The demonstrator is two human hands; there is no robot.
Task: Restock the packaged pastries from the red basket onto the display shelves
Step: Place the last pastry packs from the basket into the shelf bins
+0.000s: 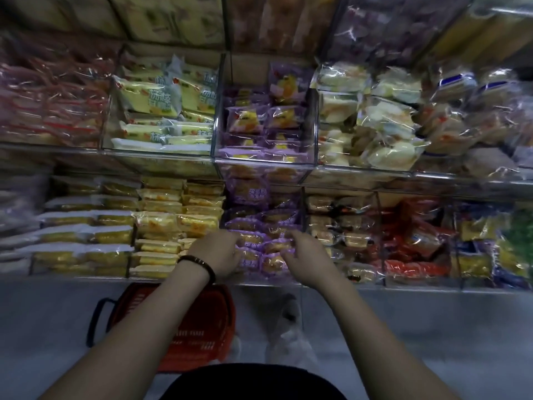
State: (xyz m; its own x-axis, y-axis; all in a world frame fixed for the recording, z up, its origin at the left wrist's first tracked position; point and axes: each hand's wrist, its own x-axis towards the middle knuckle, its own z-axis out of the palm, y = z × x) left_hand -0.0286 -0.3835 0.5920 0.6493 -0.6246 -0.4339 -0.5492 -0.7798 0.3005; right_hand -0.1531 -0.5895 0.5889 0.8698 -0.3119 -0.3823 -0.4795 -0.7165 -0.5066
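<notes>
Both my hands reach into the lower shelf's compartment of purple-wrapped pastries (261,223). My left hand (219,252), with a dark bead bracelet on the wrist, has its fingers curled on a purple pack at the compartment's left front. My right hand (302,255) pinches a purple pack (274,261) near the front middle. The red basket (207,336) stands on the floor below my left forearm, which partly hides it; its contents are not visible.
Clear acrylic dividers (302,209) split both shelves into bins. Yellow packs (173,220) fill the bin to the left, red and pale packs (403,241) the bins to the right. The upper shelf (259,163) juts out above. A clear plastic bag (288,336) lies on the grey floor.
</notes>
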